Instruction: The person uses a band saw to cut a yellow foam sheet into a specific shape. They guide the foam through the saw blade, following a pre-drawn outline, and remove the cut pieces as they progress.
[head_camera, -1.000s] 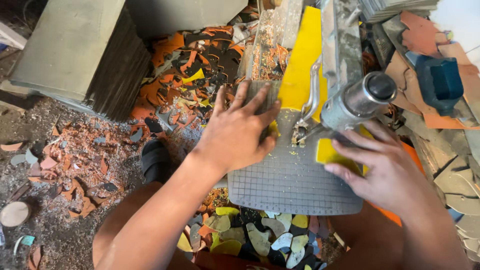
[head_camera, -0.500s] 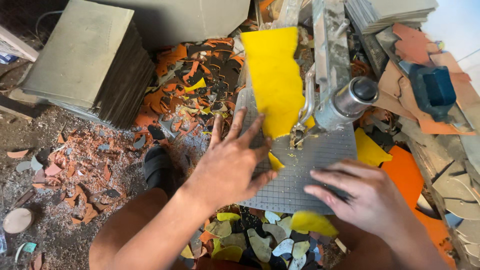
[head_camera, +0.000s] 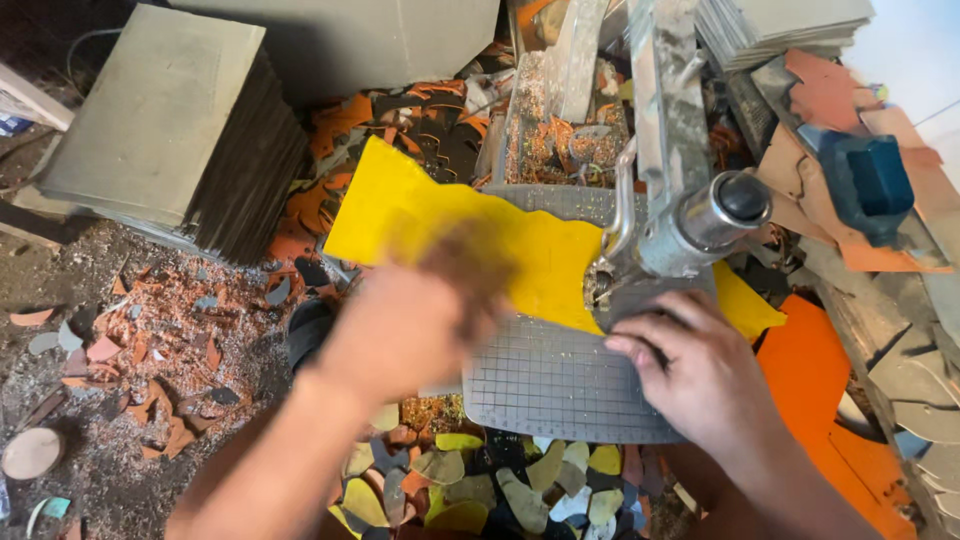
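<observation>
Yellow sheet (head_camera: 440, 235) swung leftward, long axis now left-right; blurred left hand (head_camera: 425, 320) on it, grip unclear; right hand (head_camera: 700, 375), fingers together, presses grid plate (head_camera: 560, 385) near cutter (head_camera: 690, 225).

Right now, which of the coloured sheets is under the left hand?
The big yellow sheet on the grey gridded plate; the left hand rests on it. The orange sheet lies at the right, untouched.

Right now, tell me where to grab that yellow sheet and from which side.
Probably best to grip the yellow sheet at its wide far-left end, coming from the left. That end overhangs the grey gridded plate with nothing on it, while the right end narrows under the metal cutting head. The left hand, blurred, lies over the sheet's near edge; the right hand presses the plate.
</observation>
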